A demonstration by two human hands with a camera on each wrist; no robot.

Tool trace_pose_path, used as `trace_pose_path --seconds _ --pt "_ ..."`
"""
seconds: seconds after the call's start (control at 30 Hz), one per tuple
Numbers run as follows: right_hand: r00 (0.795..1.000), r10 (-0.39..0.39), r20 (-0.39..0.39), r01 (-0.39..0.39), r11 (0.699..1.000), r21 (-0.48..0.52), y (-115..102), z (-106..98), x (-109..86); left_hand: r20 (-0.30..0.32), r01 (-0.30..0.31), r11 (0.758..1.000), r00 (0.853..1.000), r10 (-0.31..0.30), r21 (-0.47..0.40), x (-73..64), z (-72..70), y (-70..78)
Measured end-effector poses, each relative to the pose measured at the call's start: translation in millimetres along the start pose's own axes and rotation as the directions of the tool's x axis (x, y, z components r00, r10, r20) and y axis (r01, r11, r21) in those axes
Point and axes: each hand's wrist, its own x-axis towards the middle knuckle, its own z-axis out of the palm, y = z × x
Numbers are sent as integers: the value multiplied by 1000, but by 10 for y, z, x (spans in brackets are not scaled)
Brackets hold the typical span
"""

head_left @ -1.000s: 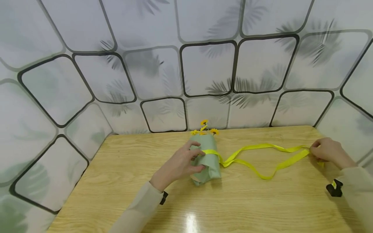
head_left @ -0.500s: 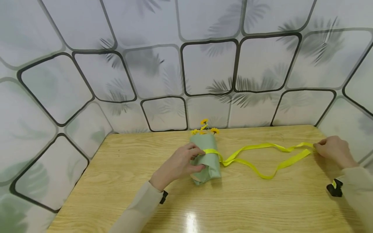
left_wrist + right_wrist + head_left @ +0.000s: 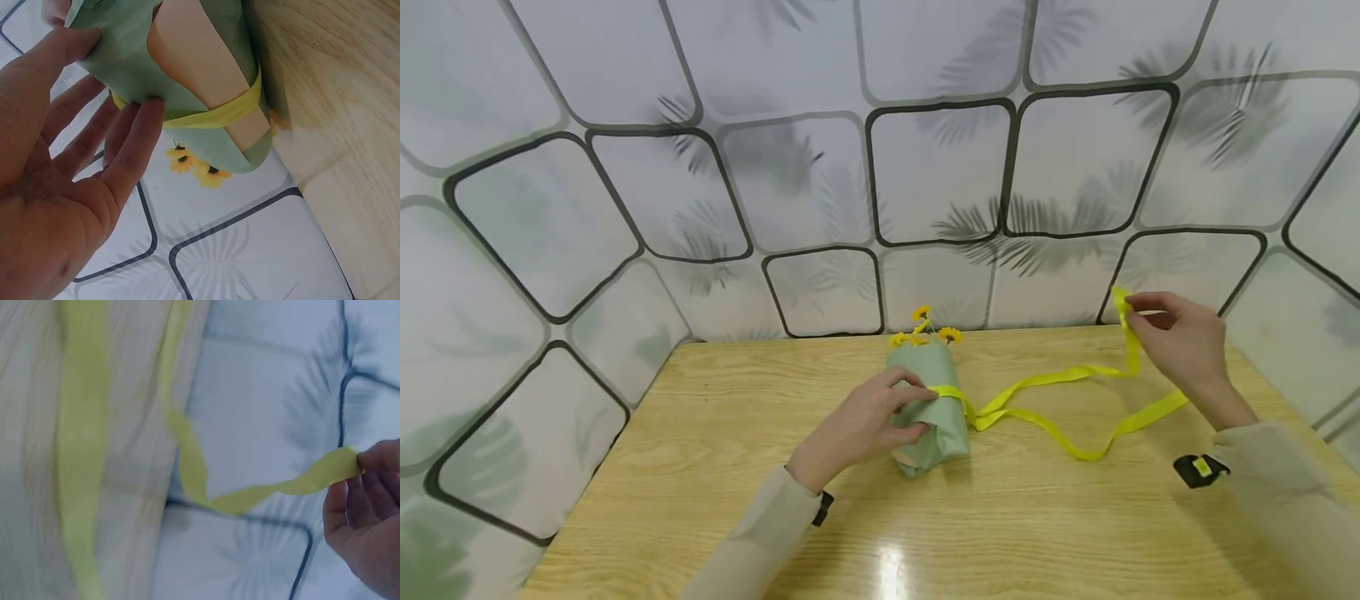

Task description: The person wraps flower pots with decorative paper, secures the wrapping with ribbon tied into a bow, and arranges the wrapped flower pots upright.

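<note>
1. Bare tabletop (image 3: 722,400) left of the wrapped bundle (image 3: 947,425) leaves room to pass; the left hand (image 3: 859,423) and its forearm (image 3: 760,525) bar the bundle's near-left side.
2. Right of it, two lengths of yellow ribbon (image 3: 1048,379) lie in the way, one rising to the pinching right hand (image 3: 1189,342).
3. Behind the flowers (image 3: 951,335), the patterned wall (image 3: 940,183) stops reach.

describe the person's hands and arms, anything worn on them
No gloves on the left hand or right hand; left sleeve and right sleeve are long, pale beige. Left wrist device is black, right wrist device black with a yellow patch.
</note>
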Motion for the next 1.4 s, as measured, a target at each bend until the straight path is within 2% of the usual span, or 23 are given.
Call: trace_pose_path --seconds 0.1,0.2,0.33,0.5,0.73,0.97,1.07,1.2,1.3,1.4 --pt "991 -112 75 105 991 84 -272 178 -77 -9 -23 1000 1000 23 21 5 5 6" --pt "965 -199 168 168 969 183 -513 337 -164 -7 -19 999 1000 19 25 7 11 6" --pt "926 -265 269 185 940 287 -782 527 -248 5 1 1000 1000 -1 22 8 19 1" --pt "894 -294 337 184 929 321 -995 775 -277 11 -3 999 1000 2 34 16 20 5" --pt "855 -348 386 227 918 325 -1097 1098 -285 23 -11 999 1000 10 39 41 25 25" --pt "830 -368 419 247 917 314 -1191 1288 -311 31 -15 999 999 14 46 54 37 21" --pt "791 -435 430 317 893 321 -1239 1336 -314 30 -24 999 999 23 43 54 41 16" --pt "735 -542 407 438 838 325 -1244 1353 -306 29 -35 998 999 34 43 58 42 18" --pt "729 -577 369 489 816 309 -1198 1316 -305 30 -36 998 999 35 41 64 41 20" --pt "726 -588 356 513 809 289 -1121 1240 -328 31 -35 999 999 34 37 66 39 22"
